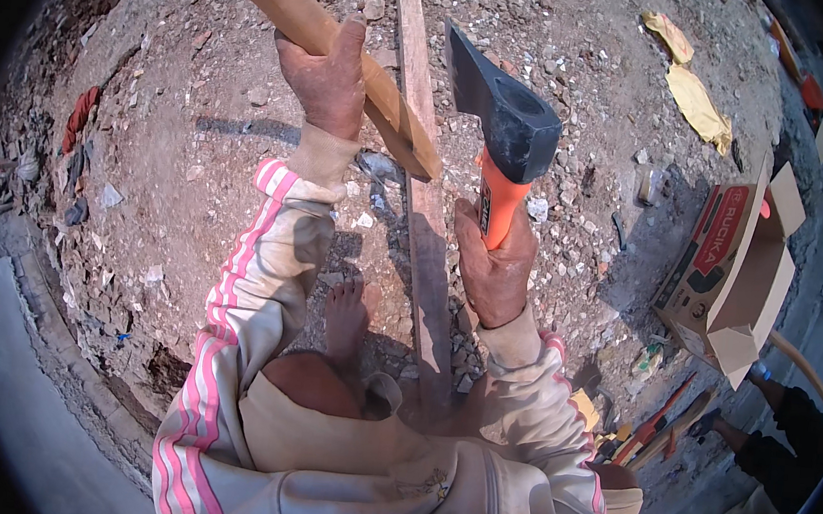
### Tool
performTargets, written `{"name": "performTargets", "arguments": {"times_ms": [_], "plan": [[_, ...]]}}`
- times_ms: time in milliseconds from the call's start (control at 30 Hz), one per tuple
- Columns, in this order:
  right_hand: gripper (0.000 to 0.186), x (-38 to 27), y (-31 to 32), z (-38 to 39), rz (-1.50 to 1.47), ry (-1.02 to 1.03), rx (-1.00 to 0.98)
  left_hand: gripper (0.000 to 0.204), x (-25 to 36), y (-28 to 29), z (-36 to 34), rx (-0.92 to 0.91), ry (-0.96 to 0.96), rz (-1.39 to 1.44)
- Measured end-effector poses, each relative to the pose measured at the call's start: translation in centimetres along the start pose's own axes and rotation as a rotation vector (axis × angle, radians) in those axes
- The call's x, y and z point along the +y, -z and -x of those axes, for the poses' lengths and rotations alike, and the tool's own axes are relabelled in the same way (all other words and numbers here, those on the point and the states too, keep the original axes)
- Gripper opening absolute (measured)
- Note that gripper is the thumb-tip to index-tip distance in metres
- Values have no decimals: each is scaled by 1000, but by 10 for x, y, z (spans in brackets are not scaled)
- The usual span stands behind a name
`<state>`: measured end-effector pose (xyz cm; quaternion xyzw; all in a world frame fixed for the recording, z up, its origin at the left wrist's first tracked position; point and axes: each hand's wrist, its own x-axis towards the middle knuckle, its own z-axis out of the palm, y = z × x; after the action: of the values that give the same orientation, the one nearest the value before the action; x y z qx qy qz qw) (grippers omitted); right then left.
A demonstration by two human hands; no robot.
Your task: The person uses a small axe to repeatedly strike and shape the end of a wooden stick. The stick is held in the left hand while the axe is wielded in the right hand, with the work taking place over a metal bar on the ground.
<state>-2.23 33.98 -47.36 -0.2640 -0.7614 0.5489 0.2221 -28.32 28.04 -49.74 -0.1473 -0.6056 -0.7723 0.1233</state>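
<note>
My left hand [325,83] is closed round a pale brown wooden bar [386,101]. The bar slants from the upper left down to an end near the middle of the view. In my right hand [496,274] is an axe, gripped by its orange handle [499,206] close below the head. The dark axe head [516,119] points up, its blade turned to the left and apart from the bar. Beneath both hands a long narrow plank [425,219] lies on the rubble, running between my legs. My bare left foot [345,315] stands beside it.
Broken stone and debris [208,122] cover the ground. An open cardboard box [743,266] lies to the right, with yellow scraps [696,106] beyond it. Long-handled tools [656,430] rest at the lower right. Another person's dark-clothed leg [777,441] shows at the right edge.
</note>
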Motion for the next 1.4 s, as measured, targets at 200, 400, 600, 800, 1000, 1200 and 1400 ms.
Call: {"name": "performTargets", "arguments": {"times_ms": [200,400,600,800,1000,1200,1400], "plan": [[33,108,7,51,230,-226,-175,50,-10,1,20,22,60,-3],[27,12,17,15,-36,-89,-20,50,17,-12,9,18,6,9],[31,43,21,43,61,-239,-131,51,17,-6,17,20,33,-25],[24,-13,3,17,-42,-37,-32,51,22,13,-6,43,39,8],[39,122,-26,68,194,-128,-89,52,-11,23,-8,20,69,16],[28,27,-50,1,-25,-113,-22,54,-28,47,-44,62,53,76],[37,130,-40,33,211,-206,-146,53,-49,38,-22,39,102,66]]}}
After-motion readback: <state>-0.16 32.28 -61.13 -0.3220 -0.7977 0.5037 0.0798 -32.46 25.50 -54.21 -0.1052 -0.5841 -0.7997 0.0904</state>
